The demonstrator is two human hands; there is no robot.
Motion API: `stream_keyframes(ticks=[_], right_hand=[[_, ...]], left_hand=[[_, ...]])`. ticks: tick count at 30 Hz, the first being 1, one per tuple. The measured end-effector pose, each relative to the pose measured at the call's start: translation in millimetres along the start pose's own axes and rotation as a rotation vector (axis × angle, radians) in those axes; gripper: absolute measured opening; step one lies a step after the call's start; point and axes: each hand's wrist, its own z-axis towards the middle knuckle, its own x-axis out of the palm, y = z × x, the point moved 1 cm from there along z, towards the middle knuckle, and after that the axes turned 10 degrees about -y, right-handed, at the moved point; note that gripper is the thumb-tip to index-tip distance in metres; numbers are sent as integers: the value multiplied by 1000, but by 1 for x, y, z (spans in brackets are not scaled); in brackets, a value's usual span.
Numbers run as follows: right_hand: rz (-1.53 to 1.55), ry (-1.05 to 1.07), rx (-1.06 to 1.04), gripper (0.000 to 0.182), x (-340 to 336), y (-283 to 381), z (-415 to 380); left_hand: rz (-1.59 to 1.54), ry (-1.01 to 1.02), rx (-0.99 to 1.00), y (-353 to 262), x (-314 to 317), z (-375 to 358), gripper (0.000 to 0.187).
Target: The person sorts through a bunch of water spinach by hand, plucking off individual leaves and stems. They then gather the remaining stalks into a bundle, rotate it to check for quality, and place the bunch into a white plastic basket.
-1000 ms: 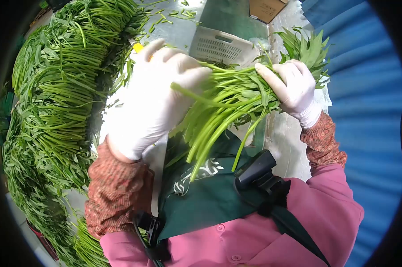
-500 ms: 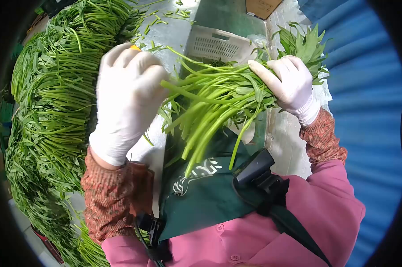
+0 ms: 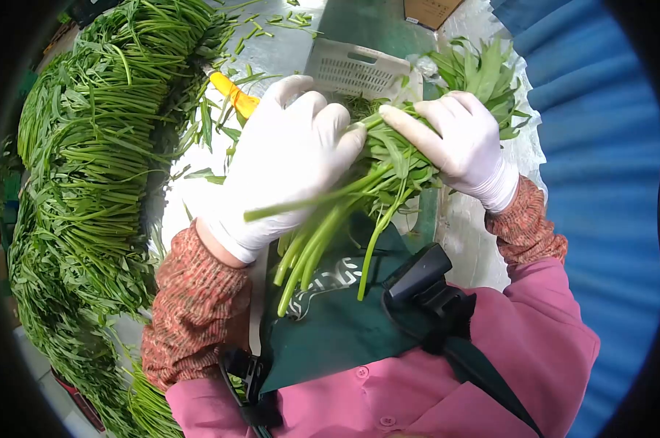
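A bunch of long-stemmed leafy greens, looking like water spinach (image 3: pixel 396 157), is held crosswise in front of me. My right hand (image 3: pixel 454 139), in a white glove, is closed around its leafy part, with leaves fanning out beyond the knuckles. My left hand (image 3: pixel 293 160), also gloved, is closed, its thumb and fingertips pinching at stems close to the right thumb. Several cut stem ends hang loose below, over my dark green apron (image 3: pixel 330 328). Beyond the left knuckles shows a yellow-orange object (image 3: pixel 233 95) like a handle; its other end is hidden by the hand.
A long heap of greens (image 3: pixel 104 168) lines the left side. Short stem pieces (image 3: pixel 257 29) lie scattered on the metal surface (image 3: pixel 293 47). Behind the bunch is a white plastic crate (image 3: pixel 359 73); a cardboard box (image 3: pixel 428 11) stands farther back. Blue sheeting (image 3: pixel 593 182) hangs at right.
My left hand has moved right, from the stem ends to beside the right hand, uncovering more of the yellow-orange object. The right hand and bunch have shifted slightly left.
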Motion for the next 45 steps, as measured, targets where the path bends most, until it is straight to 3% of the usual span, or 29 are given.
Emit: stream_keyframes(ticks=[3, 8, 10, 15, 16, 20, 21, 24, 35, 38, 42, 45], right_hand=[[54, 13, 18, 55, 0, -2, 0], [-9, 21, 40, 57, -4, -13, -11], [-53, -17, 43, 59, -4, -18, -17], [-83, -15, 50, 59, -5, -17, -20], [-92, -12, 46, 58, -6, -16, -18], [-92, -49, 23, 56, -5, -10, -12], [-86, -62, 15, 56, -7, -8, -11], [-89, -118, -4, 54, -8, -3, -10], [2, -135, 18, 49, -11, 3, -9], [4, -135, 19, 49, -10, 3, -9], [15, -146, 14, 49, -11, 5, -7], [22, -173, 20, 48, -9, 4, -9]], left_hand=[[-123, -47, -72, 4, -2, -2, 31], [179, -120, -146, 39, -29, -23, 17], [372, 48, -294, 63, -48, -40, 14], [393, -142, -290, 50, -61, -26, 11], [247, -111, -302, 43, -60, -28, 21], [-85, 78, -202, 12, -34, -24, 22], [19, 164, -233, 11, -24, -28, 20], [182, 98, -348, 7, -7, -31, 25], [218, 47, -276, 6, -5, -19, 54], [190, -74, -171, 8, 0, -19, 22], [177, -169, -103, 5, 19, -20, 17], [116, -121, -62, 3, 21, -19, 11]])
